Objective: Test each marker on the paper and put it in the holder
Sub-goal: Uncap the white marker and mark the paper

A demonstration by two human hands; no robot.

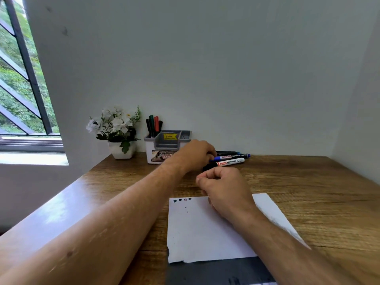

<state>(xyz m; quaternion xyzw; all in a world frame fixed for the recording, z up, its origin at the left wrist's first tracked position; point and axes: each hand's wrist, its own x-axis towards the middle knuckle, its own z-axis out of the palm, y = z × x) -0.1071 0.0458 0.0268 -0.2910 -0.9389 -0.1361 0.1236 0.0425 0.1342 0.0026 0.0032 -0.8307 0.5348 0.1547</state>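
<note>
My left hand reaches across the desk, its fingers curled over the left ends of three markers lying by the wall: a blue permanent marker, a white whiteboard marker with a black cap and a dark marker behind them. Whether the fingers grip one is hidden. My right hand hovers over the top edge of the white paper, fingers curled, thumb against the forefinger, nothing visible in it. Several small ink marks sit at the paper's top left. The grey-and-white holder holds several markers upright.
A white pot of white flowers stands left of the holder against the wall. The wooden desk fills a corner, with walls behind and to the right. A dark pad lies under the paper's near edge. A window is at far left.
</note>
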